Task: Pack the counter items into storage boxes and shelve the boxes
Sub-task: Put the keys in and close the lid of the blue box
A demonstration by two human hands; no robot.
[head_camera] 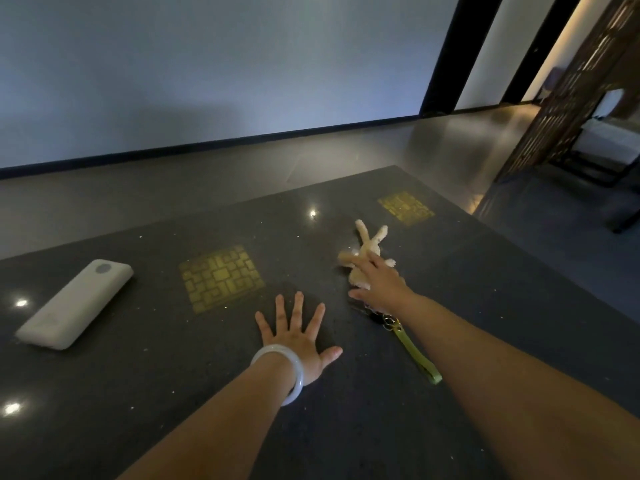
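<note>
While I face the dark speckled counter (pixel 138 393), a white oblong device (pixel 74 303) lies flat near its left edge, well apart from both my hands. To its right sits a gold patterned inlay (pixel 221 277) set into the surface. My left hand (pixel 299 344), with a pale bangle (pixel 282 370) on the wrist, lies palm down on the counter, fingers straight and spread wide, holding nothing. Further right, my right hand (pixel 379 284) rests on a small cream plush rabbit (pixel 369 245), fingers extended over its body; whether they grip it I cannot tell. A green strap (pixel 417 356) with metal rings trails from beneath that wrist toward me. A second gold inlay (pixel 405 206) lies beyond.
</note>
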